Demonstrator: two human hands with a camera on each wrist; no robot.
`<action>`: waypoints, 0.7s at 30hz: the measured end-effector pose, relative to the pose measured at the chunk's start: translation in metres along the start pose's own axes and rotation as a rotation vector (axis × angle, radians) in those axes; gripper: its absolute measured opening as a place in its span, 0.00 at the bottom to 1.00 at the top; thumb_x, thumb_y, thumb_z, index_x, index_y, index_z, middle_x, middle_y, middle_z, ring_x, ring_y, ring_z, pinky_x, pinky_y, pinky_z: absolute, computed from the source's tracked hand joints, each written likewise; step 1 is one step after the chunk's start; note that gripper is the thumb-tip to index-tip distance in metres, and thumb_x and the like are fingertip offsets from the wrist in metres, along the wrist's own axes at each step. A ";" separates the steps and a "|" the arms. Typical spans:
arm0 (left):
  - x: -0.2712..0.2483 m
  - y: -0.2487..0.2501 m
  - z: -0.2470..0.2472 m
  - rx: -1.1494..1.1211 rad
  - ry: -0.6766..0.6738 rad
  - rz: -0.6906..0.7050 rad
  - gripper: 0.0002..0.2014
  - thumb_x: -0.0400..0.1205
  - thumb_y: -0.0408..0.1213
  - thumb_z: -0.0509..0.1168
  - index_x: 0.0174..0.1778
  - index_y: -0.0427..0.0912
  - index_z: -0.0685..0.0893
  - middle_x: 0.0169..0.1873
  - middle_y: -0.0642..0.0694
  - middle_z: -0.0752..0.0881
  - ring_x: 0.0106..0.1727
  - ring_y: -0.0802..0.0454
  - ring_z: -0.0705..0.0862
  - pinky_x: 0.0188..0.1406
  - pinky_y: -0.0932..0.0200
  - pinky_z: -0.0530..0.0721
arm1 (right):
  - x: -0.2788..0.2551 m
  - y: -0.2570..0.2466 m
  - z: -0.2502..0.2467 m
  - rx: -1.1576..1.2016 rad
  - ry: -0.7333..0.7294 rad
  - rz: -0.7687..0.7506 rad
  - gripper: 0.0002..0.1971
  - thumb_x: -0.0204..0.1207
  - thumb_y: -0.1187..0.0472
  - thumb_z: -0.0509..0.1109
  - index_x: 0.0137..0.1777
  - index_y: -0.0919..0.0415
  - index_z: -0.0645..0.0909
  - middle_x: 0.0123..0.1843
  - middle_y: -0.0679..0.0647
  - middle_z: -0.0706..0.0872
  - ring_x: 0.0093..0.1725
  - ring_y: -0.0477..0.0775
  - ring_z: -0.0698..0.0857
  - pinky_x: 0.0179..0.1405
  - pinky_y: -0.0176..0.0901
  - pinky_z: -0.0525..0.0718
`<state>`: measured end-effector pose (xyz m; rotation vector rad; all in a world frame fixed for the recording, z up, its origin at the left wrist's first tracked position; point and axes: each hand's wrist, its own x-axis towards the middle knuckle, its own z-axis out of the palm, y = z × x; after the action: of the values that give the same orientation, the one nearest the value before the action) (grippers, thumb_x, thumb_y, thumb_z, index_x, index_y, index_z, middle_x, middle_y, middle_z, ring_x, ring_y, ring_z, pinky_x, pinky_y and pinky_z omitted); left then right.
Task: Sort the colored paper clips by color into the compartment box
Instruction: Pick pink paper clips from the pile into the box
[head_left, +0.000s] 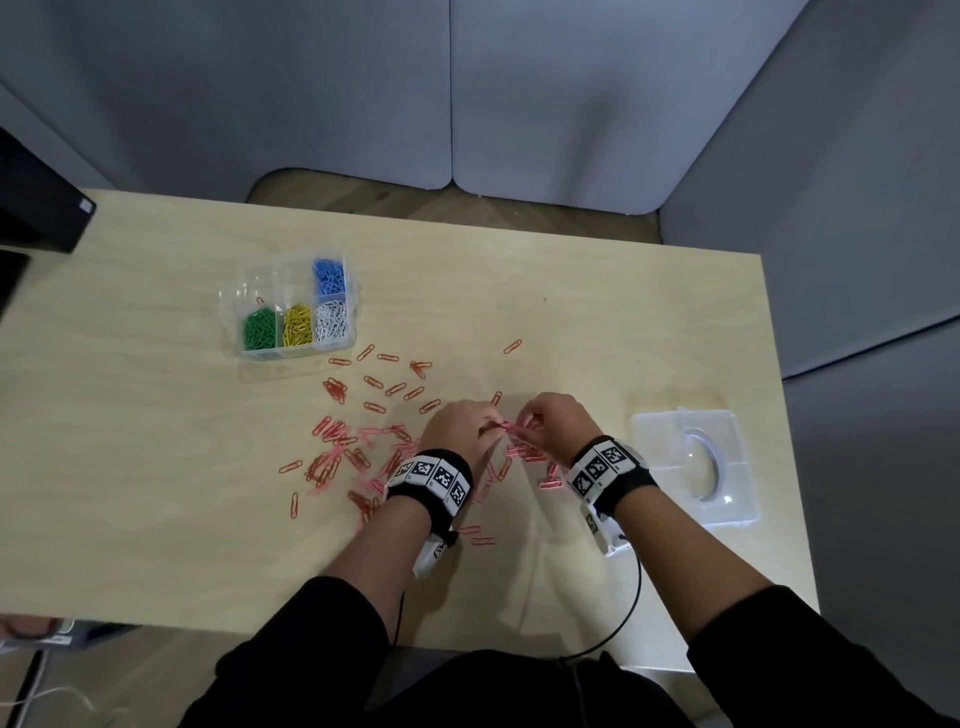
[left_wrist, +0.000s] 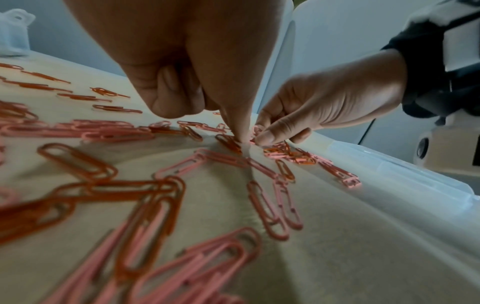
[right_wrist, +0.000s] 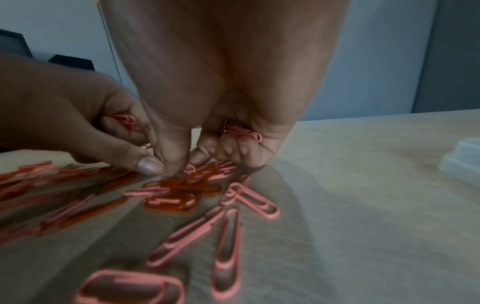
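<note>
Both hands work the pink and orange paper clips (head_left: 358, 457) near the compartment box (head_left: 296, 312): left hand (head_left: 457, 423) and right hand (head_left: 558, 421) each clutching pink clips (right_wrist: 242, 132).

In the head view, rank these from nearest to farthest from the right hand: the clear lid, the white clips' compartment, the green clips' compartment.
From the right hand:
1. Clear lid, just to its right on the table.
2. White clips, in the box's near right compartment, up and left.
3. Green clips, in the near left compartment, farthest left.

Clear compartment box (head_left: 298, 317) holding green, yellow, white, blue clips, pink and orange paper clips (head_left: 353, 447) scattered just beside it
</note>
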<state>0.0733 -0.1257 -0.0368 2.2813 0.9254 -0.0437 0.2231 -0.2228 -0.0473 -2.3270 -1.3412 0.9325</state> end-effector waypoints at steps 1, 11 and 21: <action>0.000 0.000 0.001 0.000 -0.005 -0.013 0.05 0.80 0.43 0.71 0.48 0.48 0.89 0.42 0.51 0.89 0.40 0.54 0.84 0.46 0.54 0.87 | 0.000 -0.001 0.000 -0.025 -0.016 -0.009 0.09 0.74 0.51 0.78 0.46 0.57 0.89 0.46 0.51 0.88 0.45 0.49 0.86 0.50 0.46 0.87; 0.001 -0.004 -0.002 0.062 -0.062 -0.025 0.09 0.89 0.43 0.47 0.48 0.46 0.69 0.32 0.48 0.79 0.31 0.50 0.79 0.28 0.53 0.77 | -0.016 0.014 -0.008 0.645 0.133 0.125 0.07 0.73 0.62 0.80 0.40 0.64 0.86 0.36 0.54 0.90 0.31 0.45 0.84 0.32 0.33 0.81; 0.000 -0.007 -0.002 -0.218 0.023 -0.185 0.13 0.90 0.41 0.52 0.43 0.38 0.73 0.32 0.44 0.77 0.35 0.45 0.75 0.30 0.55 0.67 | -0.029 0.016 -0.018 1.218 -0.039 0.349 0.10 0.79 0.74 0.69 0.59 0.72 0.84 0.44 0.62 0.88 0.36 0.52 0.88 0.35 0.37 0.86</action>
<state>0.0682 -0.1206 -0.0390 1.9960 1.0959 0.0028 0.2352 -0.2547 -0.0318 -1.5295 -0.1484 1.3573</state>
